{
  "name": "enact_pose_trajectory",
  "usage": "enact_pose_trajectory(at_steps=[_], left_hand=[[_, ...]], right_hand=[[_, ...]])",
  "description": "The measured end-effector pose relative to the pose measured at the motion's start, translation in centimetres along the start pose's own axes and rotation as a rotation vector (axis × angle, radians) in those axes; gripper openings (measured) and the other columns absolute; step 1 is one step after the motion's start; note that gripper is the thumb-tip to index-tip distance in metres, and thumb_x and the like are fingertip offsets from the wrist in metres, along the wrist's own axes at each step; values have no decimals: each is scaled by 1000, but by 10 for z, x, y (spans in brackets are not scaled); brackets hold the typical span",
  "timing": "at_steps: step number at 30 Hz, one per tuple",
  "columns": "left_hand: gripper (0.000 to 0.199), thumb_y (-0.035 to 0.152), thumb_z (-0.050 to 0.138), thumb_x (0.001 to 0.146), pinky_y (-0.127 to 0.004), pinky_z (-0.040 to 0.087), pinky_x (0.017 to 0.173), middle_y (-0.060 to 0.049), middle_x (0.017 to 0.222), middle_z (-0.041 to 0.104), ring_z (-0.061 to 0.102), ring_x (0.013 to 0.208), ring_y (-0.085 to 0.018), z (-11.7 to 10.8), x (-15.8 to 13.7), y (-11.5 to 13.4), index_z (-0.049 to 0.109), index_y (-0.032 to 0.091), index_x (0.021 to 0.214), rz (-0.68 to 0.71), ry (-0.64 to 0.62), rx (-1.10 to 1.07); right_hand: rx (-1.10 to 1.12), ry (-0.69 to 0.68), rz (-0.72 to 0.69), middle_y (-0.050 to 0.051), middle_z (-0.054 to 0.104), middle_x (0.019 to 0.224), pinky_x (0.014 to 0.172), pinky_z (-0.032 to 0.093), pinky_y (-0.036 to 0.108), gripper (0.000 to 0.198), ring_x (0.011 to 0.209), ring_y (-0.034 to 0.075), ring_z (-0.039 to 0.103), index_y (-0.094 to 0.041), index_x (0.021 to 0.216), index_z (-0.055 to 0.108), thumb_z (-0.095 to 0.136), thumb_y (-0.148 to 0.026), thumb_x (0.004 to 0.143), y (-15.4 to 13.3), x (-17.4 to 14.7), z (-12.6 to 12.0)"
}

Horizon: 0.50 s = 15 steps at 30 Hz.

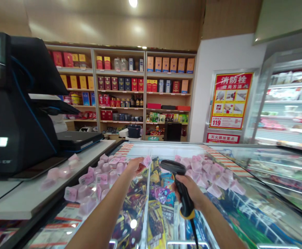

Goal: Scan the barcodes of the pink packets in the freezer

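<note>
My left hand (136, 166) reaches forward over the glass top of a chest freezer, its fingers closed on a small pink cup (147, 161) with a printed label. In my right hand (188, 192) is a black and yellow barcode scanner (183, 186), gripped round its handle. Its head points left toward the cup, with a gap between them. A heap of pink cups (106, 168) lies on the glass to the left, several with labels facing up. Another heap of pink cups (209, 169) lies to the right of the scanner.
On the left, a black checkout terminal (23, 114) stands on a white counter (18, 204), with a few more pink cups (60, 172) beside it. Packaged frozen goods (156, 221) show through the freezer glass. Shelves of boxes (119, 84) line the back wall; a lit refrigerated case (291, 114) is at right.
</note>
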<state>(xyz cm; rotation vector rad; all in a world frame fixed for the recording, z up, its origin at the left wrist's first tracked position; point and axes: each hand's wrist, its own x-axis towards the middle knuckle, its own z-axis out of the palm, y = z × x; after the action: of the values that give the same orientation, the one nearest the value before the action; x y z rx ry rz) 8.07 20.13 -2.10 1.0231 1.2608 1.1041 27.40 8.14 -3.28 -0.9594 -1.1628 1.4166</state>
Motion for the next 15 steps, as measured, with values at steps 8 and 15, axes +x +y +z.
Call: enact_pose_trajectory(at_steps=[8,15], left_hand=[[31,30,45,79,-36,45,73,-6,105,52,53,88,-16,6,7,-1,47,15,106,-21,54,-104],[32,30,45,79,-37,45,74,-7,107,51,53,89,-16,29,11,-25,46,16,107,-50,118,-22]], right_hand=[[45,69,-5,-3,54,47,30,35,19,25,32,7,44,-15,74,49,49,-39,68,-2,2,-3],[133,204,-55,-4,53,49,30,37,19,24,34,8,46,-17,80,48,50,-38,69,-3,7,-23]])
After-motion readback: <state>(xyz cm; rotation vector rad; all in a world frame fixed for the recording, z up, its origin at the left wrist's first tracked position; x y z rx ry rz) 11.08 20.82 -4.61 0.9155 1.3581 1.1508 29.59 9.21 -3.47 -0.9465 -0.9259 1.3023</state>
